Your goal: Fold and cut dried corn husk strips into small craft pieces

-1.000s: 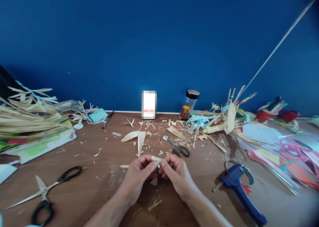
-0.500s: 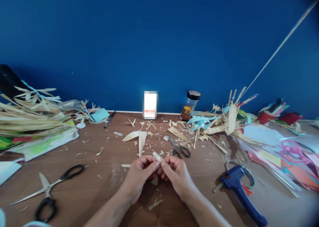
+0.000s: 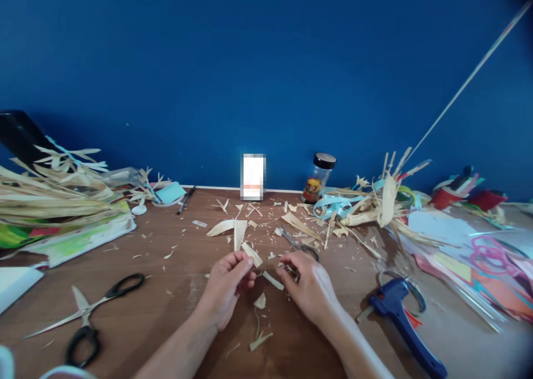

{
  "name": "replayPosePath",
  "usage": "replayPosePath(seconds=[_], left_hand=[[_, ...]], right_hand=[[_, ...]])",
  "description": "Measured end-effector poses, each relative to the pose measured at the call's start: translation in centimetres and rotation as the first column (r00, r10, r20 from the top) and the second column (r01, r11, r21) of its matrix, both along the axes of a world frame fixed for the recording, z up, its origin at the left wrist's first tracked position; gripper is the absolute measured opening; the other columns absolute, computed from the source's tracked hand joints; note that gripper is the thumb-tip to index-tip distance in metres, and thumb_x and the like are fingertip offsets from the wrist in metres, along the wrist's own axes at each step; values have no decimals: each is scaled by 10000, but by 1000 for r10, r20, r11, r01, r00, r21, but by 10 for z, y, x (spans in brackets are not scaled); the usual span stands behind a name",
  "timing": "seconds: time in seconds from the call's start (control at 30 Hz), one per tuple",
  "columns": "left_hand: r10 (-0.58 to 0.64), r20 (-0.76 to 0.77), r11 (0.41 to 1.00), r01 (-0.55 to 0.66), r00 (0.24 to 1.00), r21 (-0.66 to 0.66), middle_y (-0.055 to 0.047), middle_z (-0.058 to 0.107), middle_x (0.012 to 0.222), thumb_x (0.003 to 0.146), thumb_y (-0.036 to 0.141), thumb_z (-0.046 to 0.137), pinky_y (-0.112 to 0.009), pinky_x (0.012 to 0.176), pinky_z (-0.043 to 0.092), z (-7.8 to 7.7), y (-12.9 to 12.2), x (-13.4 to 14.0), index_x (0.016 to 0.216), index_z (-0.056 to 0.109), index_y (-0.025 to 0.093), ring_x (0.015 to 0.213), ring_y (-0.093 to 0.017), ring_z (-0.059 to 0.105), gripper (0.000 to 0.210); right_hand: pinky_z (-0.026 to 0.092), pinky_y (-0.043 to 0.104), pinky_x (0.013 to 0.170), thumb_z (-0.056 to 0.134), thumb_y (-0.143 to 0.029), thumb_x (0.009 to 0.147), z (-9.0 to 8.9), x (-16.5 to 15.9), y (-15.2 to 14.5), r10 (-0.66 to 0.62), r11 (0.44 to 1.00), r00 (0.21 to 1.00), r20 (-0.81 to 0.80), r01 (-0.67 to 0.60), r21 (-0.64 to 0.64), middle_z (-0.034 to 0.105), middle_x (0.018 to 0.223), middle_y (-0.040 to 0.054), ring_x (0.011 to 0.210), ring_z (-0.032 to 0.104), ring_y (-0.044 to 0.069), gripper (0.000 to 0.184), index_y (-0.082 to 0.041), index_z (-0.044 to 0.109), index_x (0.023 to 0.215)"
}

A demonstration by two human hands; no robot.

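Observation:
Between the thumb and fingers of my left hand [image 3: 229, 279] is a short pale piece of dried corn husk [image 3: 252, 254], its free end pointing away from me. My right hand [image 3: 306, 279] is apart from it, palm down and low over the table, fingers bent with a gap between thumb and forefinger. A narrow husk strip [image 3: 272, 281] shows beside the right fingertips. Partly covered by my right hand are small dark-handled scissors [image 3: 308, 250]. Beyond the left hand lie larger husk pieces [image 3: 221, 227], and nearer me a small husk scrap [image 3: 260, 301].
Large open scissors [image 3: 85, 315] lie at left, a blue glue gun [image 3: 397, 307] at right. Husk bundles [image 3: 50, 196] fill the left back. A black-lidded jar [image 3: 318, 177] and a blurred bright rectangle [image 3: 253, 176] stand against the blue wall. Papers [image 3: 441, 229] spread at right.
My hands, together on the husk piece before, have separated. The left keeps the piece; the right has moved right and forward to the small scissors. The narrow strip now shows between them.

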State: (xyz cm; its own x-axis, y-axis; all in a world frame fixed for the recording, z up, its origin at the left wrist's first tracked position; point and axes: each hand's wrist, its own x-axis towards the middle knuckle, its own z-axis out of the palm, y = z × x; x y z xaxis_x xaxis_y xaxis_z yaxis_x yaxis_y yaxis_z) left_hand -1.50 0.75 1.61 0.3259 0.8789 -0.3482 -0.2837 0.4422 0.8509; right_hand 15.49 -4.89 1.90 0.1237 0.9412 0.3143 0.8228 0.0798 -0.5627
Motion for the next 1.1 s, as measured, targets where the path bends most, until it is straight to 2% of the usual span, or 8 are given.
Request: replayPosePath(seconds=[0.17,0.33,0.53,0.63,0.77,0.83,0.9,1.1], left_hand=[[3,14,1000,-3,1000,5,48,540,540,652,238,679,-126,462,422,-1,1,0,686,511,147,463,-31,482,194],[27,34,1000,-27,999,14,55,532,580,638,197,689,-131,474,441,1,0,1,698,506,153,487,-33,492,198],[59,48,998,-60,997,21,36,572,654,627,178,704,-142,510,471,-2,1,2,787,557,154,538,-43,531,219],[69,48,997,-70,996,20,14,595,670,623,172,711,-145,530,483,-5,2,2,813,592,137,557,-49,543,227],[80,58,997,-81,995,14,14,591,644,611,174,723,-134,515,481,-6,1,1,740,596,128,549,-48,543,186],[84,70,996,-85,994,15,20,589,651,607,184,728,-131,501,479,-6,1,1,731,595,136,545,-46,541,188],[98,76,995,-99,992,14,26,586,656,600,190,733,-129,491,478,-6,0,1,733,600,143,546,-46,539,194],[141,147,990,-141,979,-11,17,594,672,599,183,736,-138,537,495,-5,3,0,739,625,134,561,-46,549,185]], right_hand=[[359,302,763,451,-182,809,2,15,1,-206,976,935,288,218,-13,582,923,78,851,511,209,160,-186,575,909],[363,278,703,434,-148,810,1,17,2,-167,941,871,462,281,-190,582,888,93,839,521,209,149,-183,576,837],[352,281,640,422,-130,809,2,9,0,-220,915,840,496,354,-194,596,880,90,817,544,217,142,-190,542,856],[368,290,640,401,-140,817,0,8,-1,-294,917,880,372,369,-148,601,849,93,787,560,219,138,-179,516,883],[419,286,656,423,-167,805,-3,7,1,-259,965,963,-68,256,-51,605,853,60,745,578,191,304,-174,409,1108],[444,276,654,468,-187,784,-3,4,2,-176,984,940,-291,171,-42,609,812,34,711,582,173,413,-182,371,1185],[457,269,669,493,-190,772,-3,-2,2,-87,996,894,-439,73,-49,615,789,24,709,586,162,397,-192,430,1164],[453,254,715,496,-163,777,2,-21,-2,79,987,756,-650,-149,-54,618,849,29,763,583,148,321,-198,507,1096]])
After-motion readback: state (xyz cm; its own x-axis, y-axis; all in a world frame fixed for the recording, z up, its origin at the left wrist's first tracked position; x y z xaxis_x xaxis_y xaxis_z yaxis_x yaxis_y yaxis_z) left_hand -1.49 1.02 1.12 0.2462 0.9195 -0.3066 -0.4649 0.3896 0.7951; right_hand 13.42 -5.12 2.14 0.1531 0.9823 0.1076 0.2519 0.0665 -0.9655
